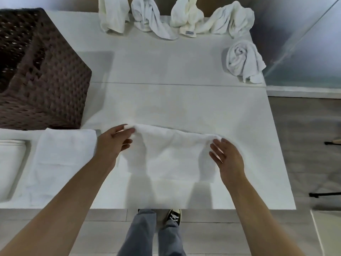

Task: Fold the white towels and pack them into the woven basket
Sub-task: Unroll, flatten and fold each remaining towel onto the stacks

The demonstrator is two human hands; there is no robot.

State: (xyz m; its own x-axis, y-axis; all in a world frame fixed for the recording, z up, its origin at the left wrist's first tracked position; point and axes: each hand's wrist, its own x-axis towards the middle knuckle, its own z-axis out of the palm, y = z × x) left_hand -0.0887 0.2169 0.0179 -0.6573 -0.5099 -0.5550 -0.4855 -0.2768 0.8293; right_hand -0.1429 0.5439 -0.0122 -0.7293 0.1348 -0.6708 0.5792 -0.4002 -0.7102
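Standing at the white table, largest thing in view, seam line running across its middle. Woven basket next: dark brown, sits on the table's far left, well apart from my hands. Towel I'm working is near the front edge, centre, lifted along its far edge and hanging in a sag between my two grips; its lower part looks doubled, can't tell how many layers. Folded towel lies flat on the table just left of my left forearm, in front of the basket. Another folded stack sits at the left frame edge, partly cut off. Four crumpled towels line the back edge. One more loose roll sits at the right edge, apart from the row. Left hand: thumb and fingertips pinch the towel's far left corner. Right hand: fingers spread and mostly straight, holding the far right corner; thumb hidden, so the exact grip is unclear. Jeans and one sneaker show below the table edge.
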